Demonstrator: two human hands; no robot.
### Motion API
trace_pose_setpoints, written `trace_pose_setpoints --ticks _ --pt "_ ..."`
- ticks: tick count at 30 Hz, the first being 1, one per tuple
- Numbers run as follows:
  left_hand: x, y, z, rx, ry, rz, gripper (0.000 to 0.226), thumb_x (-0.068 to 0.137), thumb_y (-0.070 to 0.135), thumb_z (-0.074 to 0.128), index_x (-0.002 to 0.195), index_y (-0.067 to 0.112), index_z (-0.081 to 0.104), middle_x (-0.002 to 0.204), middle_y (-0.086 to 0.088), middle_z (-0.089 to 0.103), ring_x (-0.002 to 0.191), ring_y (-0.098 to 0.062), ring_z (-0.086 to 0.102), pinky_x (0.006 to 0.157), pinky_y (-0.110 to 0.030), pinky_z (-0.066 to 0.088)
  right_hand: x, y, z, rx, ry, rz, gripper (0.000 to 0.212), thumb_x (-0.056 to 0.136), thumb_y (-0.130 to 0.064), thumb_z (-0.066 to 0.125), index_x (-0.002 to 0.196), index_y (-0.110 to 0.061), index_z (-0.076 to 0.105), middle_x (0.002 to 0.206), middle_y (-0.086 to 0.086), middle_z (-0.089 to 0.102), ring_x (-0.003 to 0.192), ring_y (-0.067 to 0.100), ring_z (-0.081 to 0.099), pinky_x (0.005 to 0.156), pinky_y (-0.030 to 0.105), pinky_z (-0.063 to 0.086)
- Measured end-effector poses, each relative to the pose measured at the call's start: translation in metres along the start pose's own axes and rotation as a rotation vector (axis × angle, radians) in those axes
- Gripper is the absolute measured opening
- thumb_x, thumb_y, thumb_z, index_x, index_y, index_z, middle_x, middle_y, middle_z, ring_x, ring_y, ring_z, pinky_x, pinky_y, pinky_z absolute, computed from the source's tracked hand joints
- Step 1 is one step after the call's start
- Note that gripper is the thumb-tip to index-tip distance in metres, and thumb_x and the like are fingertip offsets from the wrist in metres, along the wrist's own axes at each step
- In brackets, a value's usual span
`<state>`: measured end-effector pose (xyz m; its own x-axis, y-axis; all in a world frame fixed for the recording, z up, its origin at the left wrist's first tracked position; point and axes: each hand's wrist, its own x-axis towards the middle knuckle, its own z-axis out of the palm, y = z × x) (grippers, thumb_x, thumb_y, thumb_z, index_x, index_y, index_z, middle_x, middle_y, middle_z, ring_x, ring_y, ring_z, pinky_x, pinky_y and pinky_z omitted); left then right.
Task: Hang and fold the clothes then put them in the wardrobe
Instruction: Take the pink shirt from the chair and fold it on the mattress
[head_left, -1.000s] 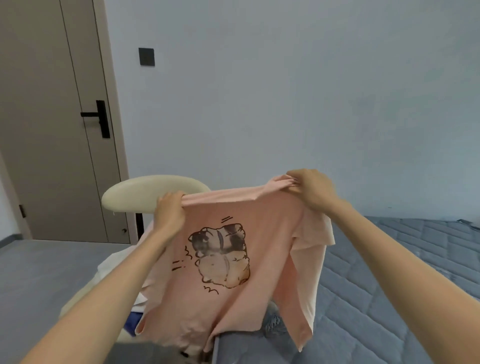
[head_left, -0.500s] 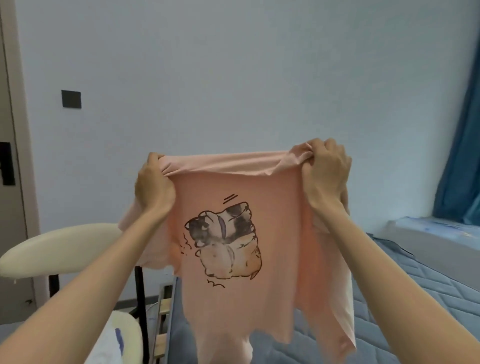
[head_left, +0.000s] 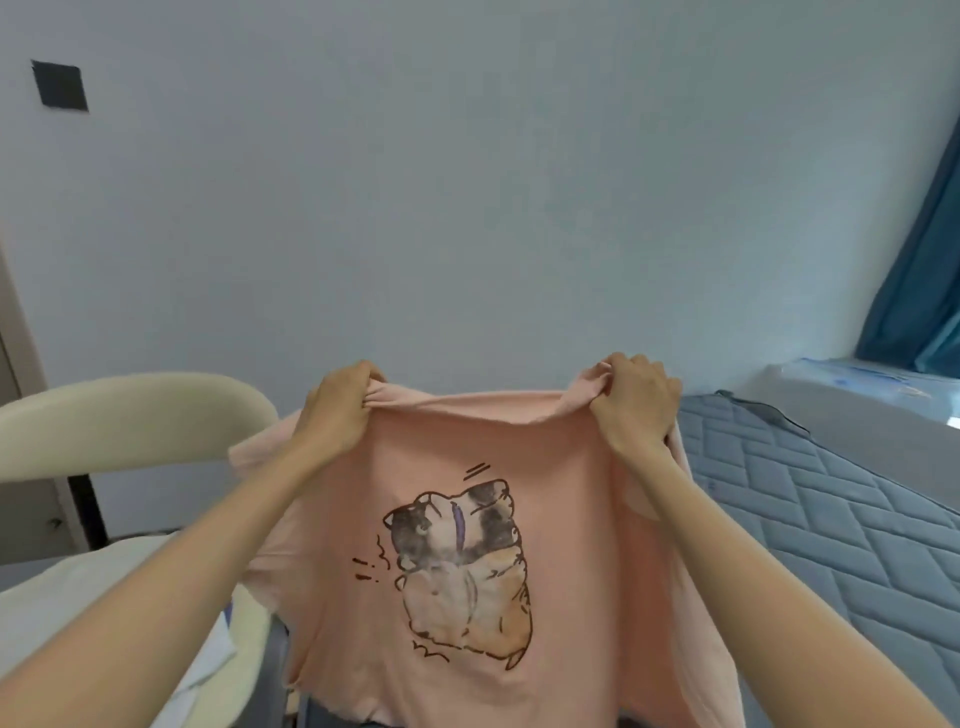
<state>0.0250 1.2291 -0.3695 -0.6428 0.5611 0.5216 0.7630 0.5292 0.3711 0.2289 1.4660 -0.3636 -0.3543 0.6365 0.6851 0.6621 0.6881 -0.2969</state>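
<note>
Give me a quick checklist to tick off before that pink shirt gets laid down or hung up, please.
1. Left hand grips one top corner of the pink T-shirt: ok.
2. Right hand grips the other top corner: ok.
3. Shirt spread out between the hands, print facing the person: ok, though the top edge sags a little.
4. Sleeves untangled: cannot tell, they hang partly hidden behind the body of the shirt.
5. A surface for folding nearby: ok, the mattress lies to the right.
6. Hanger or wardrobe in sight: not ok, neither shows in this view.
</note>
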Motion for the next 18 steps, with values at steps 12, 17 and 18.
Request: trace_pose_setpoints --ticks 12,17,18 --pt "-0.002 -0.089 0.146 0.327 -0.536 -0.212 0.038 0.084 -0.002 0.043 0.119 0.011 0.049 0.124 -0.010 0.053 0.116 -0.028 0.048 0.089 -0.035 0.041 -0.042 0.053 0.179 -0.200 -0.492 0.127 0.028 0.092 -0.025 0.037 0.105 -0.008 0.056 0.116 0.013 0.059 0.110 0.030 0.049 0.093 0.038 0.032" --pt "0.007 -0.104 0.171 0.617 -0.426 -0.247 0.023 0.089 0.016 0.045 0.108 0.017 0.059 0.118 -0.008 0.044 0.114 -0.027 0.039 0.084 -0.035 0.041 -0.035 0.055 0.217 -0.304 -0.636 0.070 0.021 0.092 -0.015 0.038 0.108 -0.012 0.051 0.120 0.012 0.049 0.112 0.029 0.041 0.087 0.033 0.033" --pt "0.012 -0.104 0.176 0.654 -0.425 -0.262 0.023 0.090 0.019 0.045 0.107 0.020 0.060 0.118 -0.007 0.046 0.113 -0.027 0.040 0.083 -0.035 0.041 -0.031 0.054 0.225 -0.345 -0.649 0.045 0.020 0.091 -0.014 0.039 0.107 -0.014 0.052 0.119 0.011 0.046 0.110 0.028 0.040 0.085 0.032 0.033"
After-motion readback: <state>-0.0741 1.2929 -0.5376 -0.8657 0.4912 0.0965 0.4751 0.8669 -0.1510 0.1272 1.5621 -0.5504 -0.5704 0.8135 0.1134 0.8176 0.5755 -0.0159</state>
